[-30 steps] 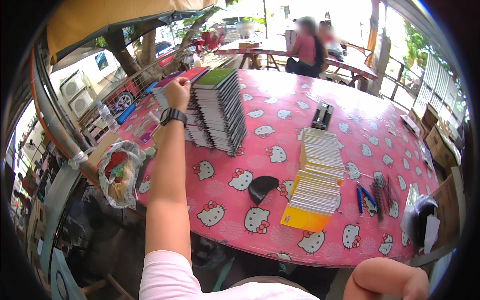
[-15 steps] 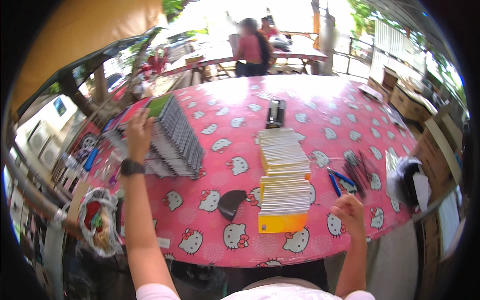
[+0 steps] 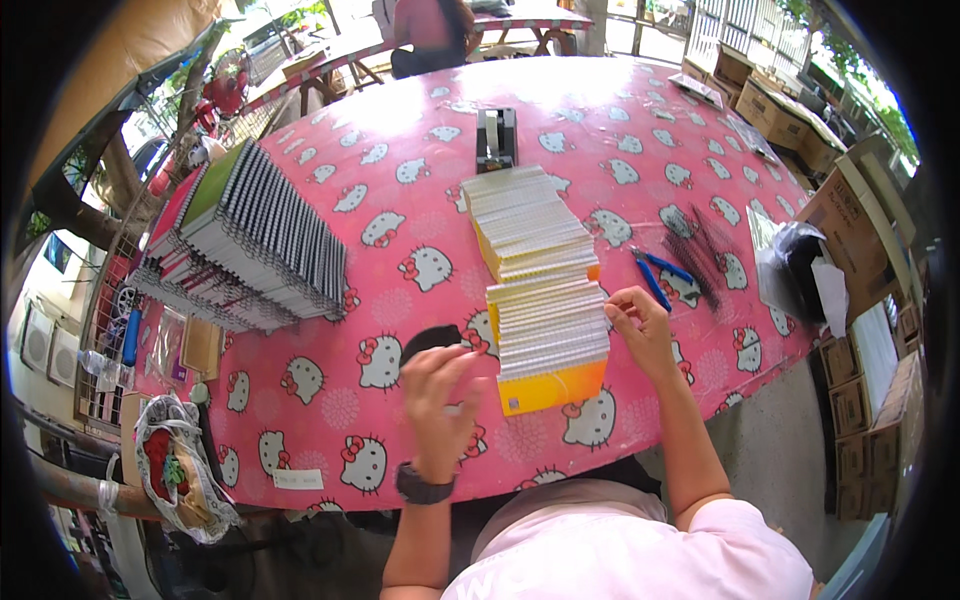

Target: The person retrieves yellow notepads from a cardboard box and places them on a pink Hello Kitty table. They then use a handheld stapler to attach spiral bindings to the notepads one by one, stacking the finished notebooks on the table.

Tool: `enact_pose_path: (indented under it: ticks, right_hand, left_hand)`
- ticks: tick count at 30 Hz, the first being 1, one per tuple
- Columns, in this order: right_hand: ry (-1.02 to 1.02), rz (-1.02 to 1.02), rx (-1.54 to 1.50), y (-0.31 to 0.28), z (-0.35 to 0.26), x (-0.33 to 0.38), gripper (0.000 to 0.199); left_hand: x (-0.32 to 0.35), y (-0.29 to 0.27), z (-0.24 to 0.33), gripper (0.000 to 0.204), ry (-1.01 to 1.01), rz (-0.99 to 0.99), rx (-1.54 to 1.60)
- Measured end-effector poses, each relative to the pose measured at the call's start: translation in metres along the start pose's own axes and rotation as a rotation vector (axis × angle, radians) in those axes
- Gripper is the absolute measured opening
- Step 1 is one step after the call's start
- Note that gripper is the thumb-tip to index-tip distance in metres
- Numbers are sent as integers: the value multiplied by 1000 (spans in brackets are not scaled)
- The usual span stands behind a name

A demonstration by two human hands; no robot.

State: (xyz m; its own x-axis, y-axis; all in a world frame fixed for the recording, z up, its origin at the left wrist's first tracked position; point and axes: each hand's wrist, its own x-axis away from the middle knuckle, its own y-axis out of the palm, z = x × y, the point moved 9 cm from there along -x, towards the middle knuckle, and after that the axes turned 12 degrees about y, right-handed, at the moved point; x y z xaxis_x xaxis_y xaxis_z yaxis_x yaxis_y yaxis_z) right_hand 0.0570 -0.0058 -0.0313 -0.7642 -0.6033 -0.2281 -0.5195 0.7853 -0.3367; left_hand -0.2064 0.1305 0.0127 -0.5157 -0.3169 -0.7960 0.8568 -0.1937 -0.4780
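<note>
Yellow-covered booklets (image 3: 555, 387) packed in a row on the pink desk (image 3: 420, 215).
Nearest, the left hand (image 3: 440, 400) is loosely open beside the row, before a black object (image 3: 428, 341); the right hand (image 3: 640, 325), fingers bent, is at the row's right edge, its grip unclear. Beyond are blue pliers (image 3: 654, 284), stacked spiral notebooks (image 3: 262, 240) at left, then a black tape dispenser (image 3: 495, 148).

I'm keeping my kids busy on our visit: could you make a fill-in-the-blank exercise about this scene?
The hand wearing the watch is the person's ____ one.
The pliers lie to the ____ of the yellow-covered booklets.
The pliers' handles are ____.
The tablecloth is mainly ____.
Missing words: left; right; blue; pink.
</note>
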Motion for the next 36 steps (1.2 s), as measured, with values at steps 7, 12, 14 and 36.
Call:
enact_pose_path:
  ticks: [7,12,14,36]
  right_hand:
    - [-34,26,145,-26,22,4,28]
    - [2,308,227,-126,69,-48,12]
    - [0,337,396,-147,87,-67,14]
    - [-18,160,746,-132,37,-91,18]
  left_hand:
    - [-13,95,66,32,227,-298,-167]
    - [-21,91,61,23,199,-217,-69]
    - [-20,87,65,21,179,-212,-48]
    - [1,78,92,16,204,-295,64]
